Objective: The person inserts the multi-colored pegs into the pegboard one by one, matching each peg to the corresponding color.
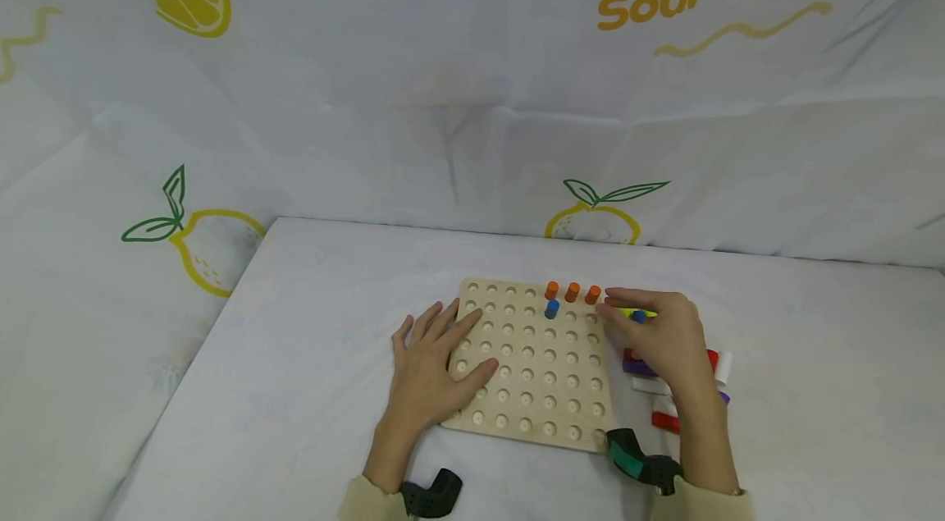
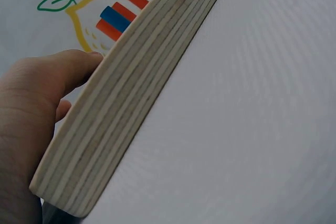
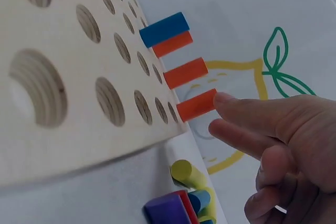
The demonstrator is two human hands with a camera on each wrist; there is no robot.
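Observation:
A pale wooden pegboard lies on the white table, with rows of round holes. Three orange pegs stand along its far edge toward the right. One blue peg stands just in front of the leftmost of them. My left hand rests with spread fingers over the board's left side. At the far right corner is my right hand, its thumb and index finger parted with nothing between them. In the right wrist view a fingertip is right at the top of the corner orange peg.
Loose pegs in several colours lie right of the board, partly under my right hand: a red peg, a white peg, a purple peg, also yellow and blue ones. A white cloth with lemon drawings hangs behind the table.

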